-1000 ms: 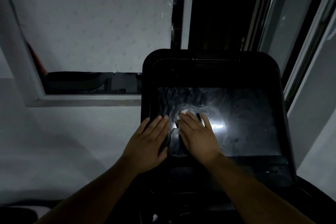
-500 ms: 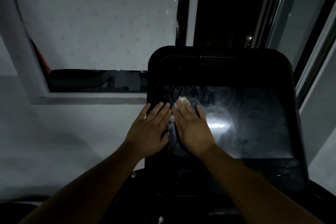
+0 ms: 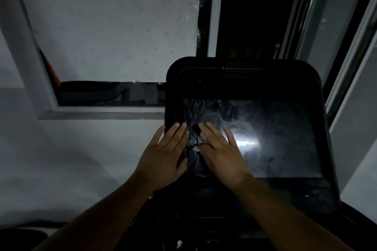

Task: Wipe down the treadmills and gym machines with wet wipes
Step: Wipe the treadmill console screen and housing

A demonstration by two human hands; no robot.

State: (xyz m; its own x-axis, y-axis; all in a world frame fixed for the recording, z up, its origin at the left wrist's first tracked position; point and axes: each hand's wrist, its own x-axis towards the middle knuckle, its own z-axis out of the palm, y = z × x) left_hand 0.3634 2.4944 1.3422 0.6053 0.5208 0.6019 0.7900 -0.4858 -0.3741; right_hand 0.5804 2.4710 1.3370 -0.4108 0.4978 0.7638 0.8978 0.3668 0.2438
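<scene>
**Screen wipe under way on the console's left side**

At far left a pale window sill [image 3: 98, 112] runs under a white blind [image 3: 114, 26]; neither is part of the job. Next comes the left hand [image 3: 163, 157], laid flat with straight fingers on the left border of the black treadmill console [image 3: 244, 67]. It grips nothing and seems only to steady the panel.

Just to its right is the wet wipe [image 3: 199, 142], of which only a small pale crumpled edge shows. The rest is hidden under the right hand [image 3: 222, 155]. That hand lies spread and flat, fingers straight, pressing the wipe against the glass rather than clutching it.

The dark screen [image 3: 285, 149] carries swirled, smeary streaks around the hands and toward a bright glare [image 3: 244, 141] near the middle (a reflected lamp, most likely).

The right half of the glass looks duller and less worked, though the dim light makes that hard to judge. The step in hand is wiping the display. The next move probably calls for sliding the pressed wipe rightward in overlapping passes, with even pressure, then over the bezel.
</scene>
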